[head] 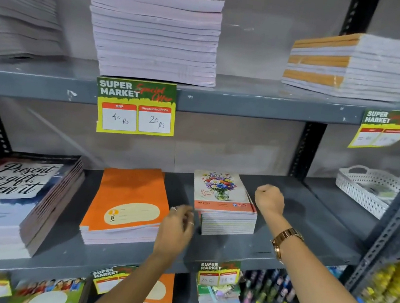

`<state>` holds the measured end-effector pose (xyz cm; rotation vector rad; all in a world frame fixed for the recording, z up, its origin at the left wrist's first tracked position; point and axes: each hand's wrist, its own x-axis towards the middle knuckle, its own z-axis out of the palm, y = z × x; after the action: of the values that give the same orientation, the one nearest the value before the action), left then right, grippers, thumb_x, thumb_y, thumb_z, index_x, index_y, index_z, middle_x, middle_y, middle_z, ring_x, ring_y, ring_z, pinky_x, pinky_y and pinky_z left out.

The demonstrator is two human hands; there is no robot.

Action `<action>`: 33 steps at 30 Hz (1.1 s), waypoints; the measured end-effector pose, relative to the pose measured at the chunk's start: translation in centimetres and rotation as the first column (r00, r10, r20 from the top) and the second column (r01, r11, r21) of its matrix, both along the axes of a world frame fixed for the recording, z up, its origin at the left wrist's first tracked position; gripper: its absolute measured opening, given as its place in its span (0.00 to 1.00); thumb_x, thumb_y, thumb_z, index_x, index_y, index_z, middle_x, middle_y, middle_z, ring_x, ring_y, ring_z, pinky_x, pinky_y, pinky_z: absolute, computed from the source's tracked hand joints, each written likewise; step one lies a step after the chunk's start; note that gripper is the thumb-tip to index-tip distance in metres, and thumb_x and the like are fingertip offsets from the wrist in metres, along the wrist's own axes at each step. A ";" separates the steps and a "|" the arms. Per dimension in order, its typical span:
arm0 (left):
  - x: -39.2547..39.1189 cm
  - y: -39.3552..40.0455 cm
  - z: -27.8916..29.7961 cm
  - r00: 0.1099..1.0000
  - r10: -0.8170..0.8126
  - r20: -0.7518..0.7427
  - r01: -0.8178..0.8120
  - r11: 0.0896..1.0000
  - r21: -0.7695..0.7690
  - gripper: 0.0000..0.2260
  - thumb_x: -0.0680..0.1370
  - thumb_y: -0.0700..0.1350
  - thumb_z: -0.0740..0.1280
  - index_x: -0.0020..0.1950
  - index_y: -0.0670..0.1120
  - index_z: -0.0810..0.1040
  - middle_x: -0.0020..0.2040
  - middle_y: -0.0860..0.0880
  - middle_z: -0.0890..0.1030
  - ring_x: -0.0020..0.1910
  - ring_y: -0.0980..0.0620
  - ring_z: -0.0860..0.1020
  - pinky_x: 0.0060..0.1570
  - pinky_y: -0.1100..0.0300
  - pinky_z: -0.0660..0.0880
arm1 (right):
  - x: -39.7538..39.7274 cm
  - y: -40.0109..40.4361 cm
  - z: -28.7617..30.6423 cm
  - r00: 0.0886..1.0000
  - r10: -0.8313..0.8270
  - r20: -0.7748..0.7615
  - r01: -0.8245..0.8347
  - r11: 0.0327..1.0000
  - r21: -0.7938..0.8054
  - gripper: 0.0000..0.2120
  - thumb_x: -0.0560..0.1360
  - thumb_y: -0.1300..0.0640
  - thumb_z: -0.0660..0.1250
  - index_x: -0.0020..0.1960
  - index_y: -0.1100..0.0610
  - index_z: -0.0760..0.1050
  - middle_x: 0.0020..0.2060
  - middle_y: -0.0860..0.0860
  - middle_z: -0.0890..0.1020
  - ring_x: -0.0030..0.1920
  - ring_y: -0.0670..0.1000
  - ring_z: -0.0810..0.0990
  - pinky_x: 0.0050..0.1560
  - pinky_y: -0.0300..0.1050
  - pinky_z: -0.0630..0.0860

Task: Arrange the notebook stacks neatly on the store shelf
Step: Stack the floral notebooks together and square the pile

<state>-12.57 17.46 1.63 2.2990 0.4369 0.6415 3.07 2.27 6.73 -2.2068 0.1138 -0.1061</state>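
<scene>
While the floral notebook stack (225, 204) sits on the grey shelf (310, 228), the left hand (176, 226) hovers at its left edge, fingers curled and blurred, grip unclear. Just right of the stack, the right hand (269, 199) is fisted, empty. An orange stack (126, 205) lies further left.

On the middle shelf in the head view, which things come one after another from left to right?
"Present is a gift" notebook stack → orange notebook stack → left hand → flower-cover notebook stack → right hand → white basket.
</scene>
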 end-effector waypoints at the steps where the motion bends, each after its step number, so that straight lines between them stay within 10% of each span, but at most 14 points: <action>1: 0.4 -0.1 0.4 0.999 0.023 0.028 -0.021 0.997 -0.069 0.12 0.79 0.40 0.60 0.62 0.41 0.74 0.55 0.40 0.80 0.51 0.45 0.79 0.45 0.61 0.72 | 0.1 -0.5 -0.4 1.000 -0.007 0.009 0.006 0.999 0.032 0.12 0.74 0.67 0.58 0.48 0.68 0.79 0.52 0.65 0.82 0.54 0.64 0.79 0.50 0.51 0.76; 16: 3.2 -3.4 0.8 0.989 -0.044 -0.141 -0.031 0.872 -0.488 0.18 0.80 0.41 0.59 0.70 0.45 0.62 0.66 0.43 0.75 0.66 0.42 0.72 0.66 0.47 0.69 | 1.7 -1.8 -5.4 0.958 0.191 -0.215 -0.114 0.938 0.327 0.22 0.80 0.48 0.56 0.63 0.63 0.73 0.63 0.59 0.77 0.62 0.58 0.75 0.67 0.55 0.69; 23: 3.4 -4.2 0.7 0.989 -0.092 -0.114 0.020 0.855 -0.518 0.19 0.80 0.39 0.58 0.70 0.47 0.61 0.67 0.45 0.73 0.68 0.44 0.70 0.67 0.49 0.68 | 1.8 -1.1 -5.9 0.950 0.244 -0.196 -0.167 0.924 0.344 0.17 0.80 0.53 0.54 0.37 0.58 0.72 0.41 0.59 0.79 0.40 0.54 0.75 0.45 0.46 0.68; 33: 3.3 -3.9 0.4 0.981 -0.130 -0.145 0.066 0.924 -0.378 0.17 0.81 0.42 0.55 0.70 0.47 0.59 0.66 0.45 0.74 0.66 0.44 0.73 0.63 0.49 0.73 | 1.9 -1.4 -6.1 0.933 0.306 -0.188 -0.244 0.925 0.291 0.17 0.81 0.56 0.55 0.51 0.64 0.79 0.47 0.57 0.82 0.46 0.54 0.78 0.46 0.43 0.71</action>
<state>-9.25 13.55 2.00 2.0013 0.4735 0.2845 5.00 0.91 0.62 -1.9382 -0.0553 0.3091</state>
